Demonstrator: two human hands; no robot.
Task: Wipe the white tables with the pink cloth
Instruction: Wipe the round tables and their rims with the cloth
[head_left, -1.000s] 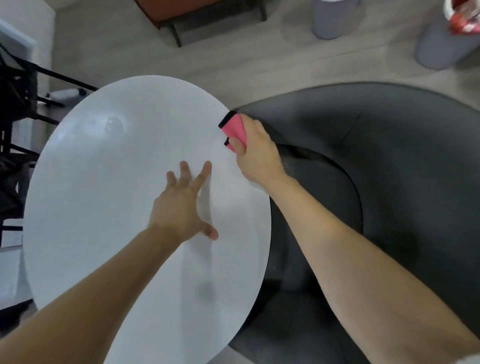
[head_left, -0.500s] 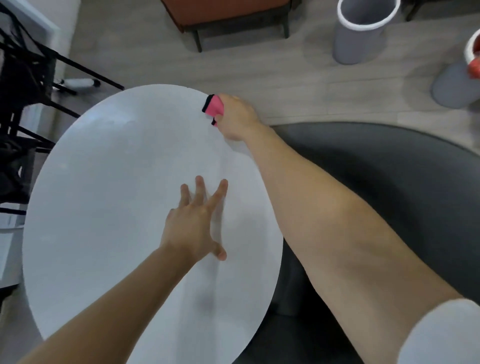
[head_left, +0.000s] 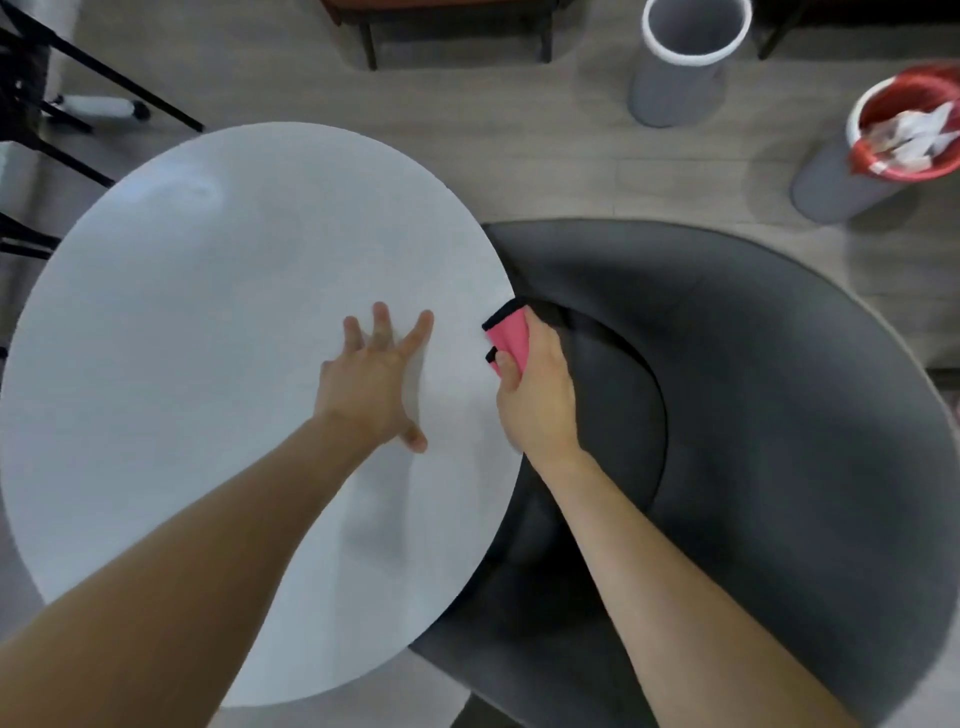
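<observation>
On the white tabletop, the left grip lay flat, fingers spread, holding nothing. At the right rim, the right grip was curled round the folded pink cloth, which looked soft, light and limp; bunching it in the palm likely suited firm wiping.

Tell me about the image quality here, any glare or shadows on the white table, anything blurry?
Head view: soft glare far left on the white table; the left hand casts a faint shadow beside it; the right hand and pink cloth look slightly soft; the wide lens curves the edges.
</observation>
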